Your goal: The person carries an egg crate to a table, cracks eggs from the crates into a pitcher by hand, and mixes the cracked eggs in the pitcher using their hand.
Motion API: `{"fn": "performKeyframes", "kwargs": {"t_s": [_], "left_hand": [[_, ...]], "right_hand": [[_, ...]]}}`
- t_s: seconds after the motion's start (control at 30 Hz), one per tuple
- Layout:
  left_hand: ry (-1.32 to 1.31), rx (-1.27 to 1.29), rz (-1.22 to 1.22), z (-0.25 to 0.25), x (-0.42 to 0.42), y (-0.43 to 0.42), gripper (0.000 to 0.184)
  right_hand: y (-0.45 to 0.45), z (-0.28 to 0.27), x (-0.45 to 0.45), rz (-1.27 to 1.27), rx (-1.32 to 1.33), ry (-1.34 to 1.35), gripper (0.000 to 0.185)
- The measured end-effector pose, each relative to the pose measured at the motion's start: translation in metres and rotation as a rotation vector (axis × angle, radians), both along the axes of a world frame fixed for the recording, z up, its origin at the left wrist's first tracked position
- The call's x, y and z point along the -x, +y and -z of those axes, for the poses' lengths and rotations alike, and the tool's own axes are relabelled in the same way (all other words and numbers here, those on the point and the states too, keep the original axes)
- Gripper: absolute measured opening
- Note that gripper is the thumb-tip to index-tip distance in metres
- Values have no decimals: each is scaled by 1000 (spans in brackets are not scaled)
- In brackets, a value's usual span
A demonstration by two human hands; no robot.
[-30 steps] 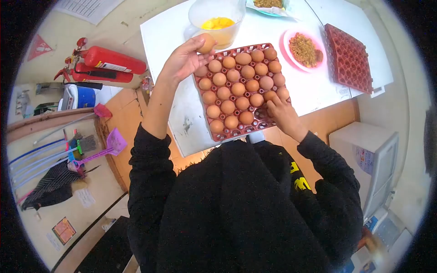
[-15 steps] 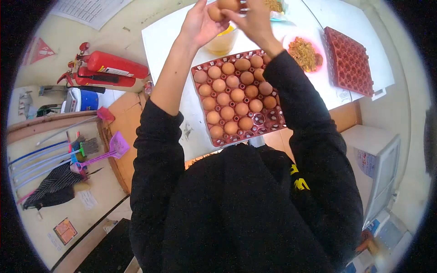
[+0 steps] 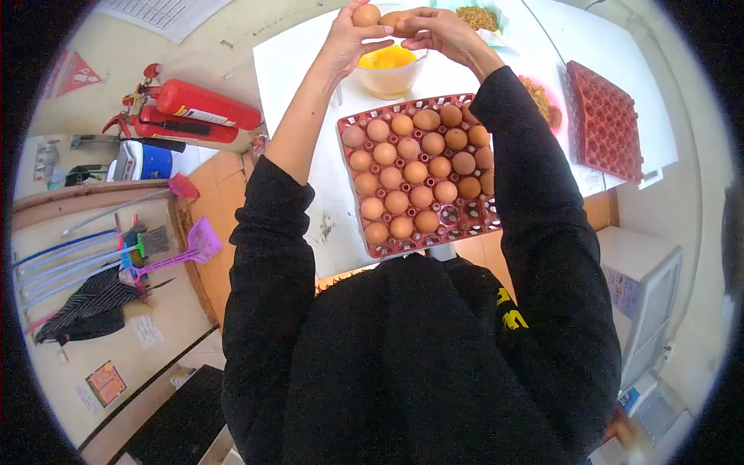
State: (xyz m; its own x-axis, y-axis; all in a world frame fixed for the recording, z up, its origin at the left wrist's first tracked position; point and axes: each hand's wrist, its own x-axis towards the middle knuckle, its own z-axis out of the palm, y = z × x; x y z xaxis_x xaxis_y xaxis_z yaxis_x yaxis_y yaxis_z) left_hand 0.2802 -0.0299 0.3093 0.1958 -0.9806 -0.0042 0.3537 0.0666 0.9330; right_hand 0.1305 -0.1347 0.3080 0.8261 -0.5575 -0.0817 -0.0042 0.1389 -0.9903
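Note:
At the top of the head view, my left hand (image 3: pixel 346 45) is closed around a brown egg (image 3: pixel 366 15). My right hand (image 3: pixel 447 36) grips a second brown egg (image 3: pixel 395 21) right beside it. Both hands are above a translucent bowl (image 3: pixel 390 84) that has yellow beaten egg (image 3: pixel 387 58) in it. Nearer my body lies a red egg tray (image 3: pixel 370 252) with many brown eggs in rows and several vacant cups at its front right. My right sleeve hides part of the tray's right side.
A second red tray (image 3: pixel 608 120) stands at the right of the white table (image 3: pixel 329 225). Beside it, a pink plate (image 3: pixel 556 116) of food is partly behind my sleeve. Another food packet (image 3: pixel 480 19) sits at the back. Red fire extinguishers (image 3: pixel 205 103) are at the left wall.
The egg in my right hand has come down level with the left one, and my right hand has shifted. More of the bowl shows as the view has moved slightly.

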Motion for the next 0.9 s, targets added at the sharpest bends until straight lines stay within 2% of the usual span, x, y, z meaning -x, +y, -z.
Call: {"fn": "performKeyframes", "kwargs": {"t_s": [0.13,0.23,0.37,0.47,0.53,0.63,0.77,0.83,0.9], "left_hand": [[-104,11,-51,-1,2,-2,80],[-175,72,-84,8,-2,-8,78],[-199,21,-145,7,4,-7,75],[-346,32,-197,14,7,-9,68],[-875,134,-467,15,12,-9,62],[-960,116,-570,20,14,-13,59],[-875,221,-541,29,7,-17,61],[-677,189,-465,29,8,-15,59],[-715,143,-464,21,12,-9,57]], "right_hand": [[19,-30,-1,43,141,133,29],[13,-22,-9,42,129,84,25],[9,-10,-13,34,133,55,28],[13,-12,-12,60,221,102,30],[11,-8,-12,48,325,100,29],[6,-3,-16,31,419,106,27],[11,-8,-16,100,475,148,26],[10,-3,-16,96,398,136,27],[9,-6,-17,67,400,149,26]]}}
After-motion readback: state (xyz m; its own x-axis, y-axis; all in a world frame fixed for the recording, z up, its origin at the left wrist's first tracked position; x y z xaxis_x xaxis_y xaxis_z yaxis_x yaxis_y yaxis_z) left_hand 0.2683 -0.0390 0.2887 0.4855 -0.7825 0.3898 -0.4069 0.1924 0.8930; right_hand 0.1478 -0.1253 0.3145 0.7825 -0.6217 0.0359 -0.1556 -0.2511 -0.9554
